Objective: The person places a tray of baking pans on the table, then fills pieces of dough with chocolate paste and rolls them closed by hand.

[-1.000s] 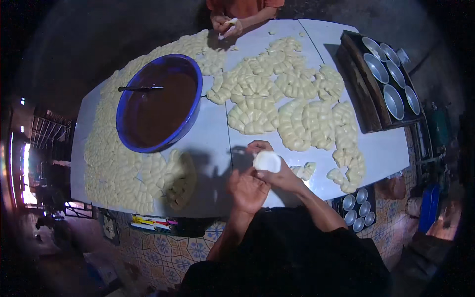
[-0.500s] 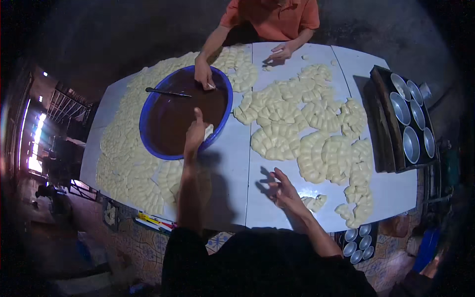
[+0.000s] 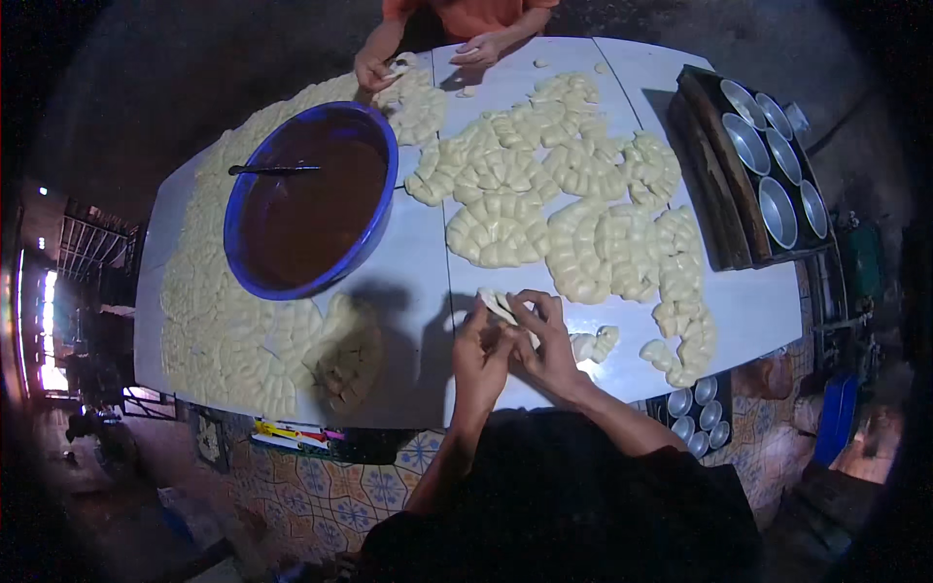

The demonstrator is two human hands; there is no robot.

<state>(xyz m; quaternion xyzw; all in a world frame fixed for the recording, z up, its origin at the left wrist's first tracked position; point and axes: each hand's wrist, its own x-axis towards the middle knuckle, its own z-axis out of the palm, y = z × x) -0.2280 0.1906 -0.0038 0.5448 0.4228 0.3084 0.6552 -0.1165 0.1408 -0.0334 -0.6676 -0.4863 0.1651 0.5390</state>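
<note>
Both my hands meet over the near edge of the white table [image 3: 408, 262]. My left hand [image 3: 478, 352] and my right hand [image 3: 546, 342] pinch one pale piece of dough [image 3: 498, 305] between their fingertips, folded into a flat half-moon. Just right of them lie two or three finished folded pieces [image 3: 593, 343]. A big blue bowl [image 3: 374, 238] of dark brown filling with a spoon [image 3: 272, 170] in it stands to the upper left of my hands.
Several folded dough pieces [image 3: 573, 223] cover the table's middle and right; flat dough rounds [image 3: 233, 330] cover its left. Across the table a person in orange works with both hands [image 3: 374, 70]. A dark tray of round metal tins [image 3: 768, 165] sits at the right, more tins [image 3: 695, 413] below.
My left hand came back from the blue bowl to the near edge and joined my right hand on the dough piece. The other person's hand left the bowl.
</note>
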